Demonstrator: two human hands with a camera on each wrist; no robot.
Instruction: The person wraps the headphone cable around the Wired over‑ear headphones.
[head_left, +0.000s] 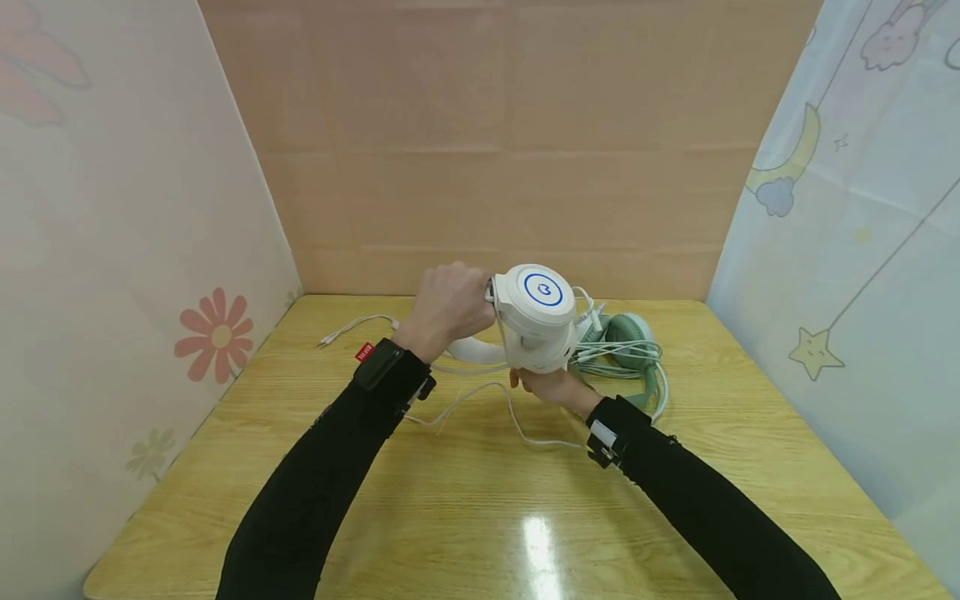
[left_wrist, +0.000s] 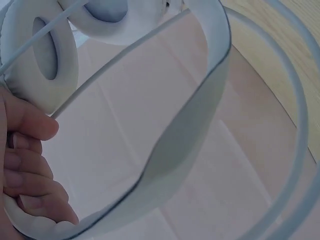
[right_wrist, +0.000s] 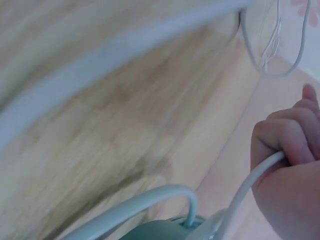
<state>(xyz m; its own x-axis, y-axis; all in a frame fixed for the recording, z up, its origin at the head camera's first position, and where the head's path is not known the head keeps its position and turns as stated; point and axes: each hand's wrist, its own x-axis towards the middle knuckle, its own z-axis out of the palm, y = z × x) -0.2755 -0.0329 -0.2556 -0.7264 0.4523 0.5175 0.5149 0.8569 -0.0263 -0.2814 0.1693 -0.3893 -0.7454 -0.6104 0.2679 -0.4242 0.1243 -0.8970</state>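
Note:
My left hand grips the headband of a white pair of headphones, held up above the table. In the left wrist view the fingers curl round the headband, and the cushioned ear pads show above them. My right hand is low beside the white ear cups. Seen from the right wrist, its curled fingers hold a white cable. More of the white cable loops over the table in front.
Green headphones with a bundled pale cable lie on the wooden table right behind my right hand. A white cable end with a plug and a small red tag are on the left. Walls enclose the back and sides.

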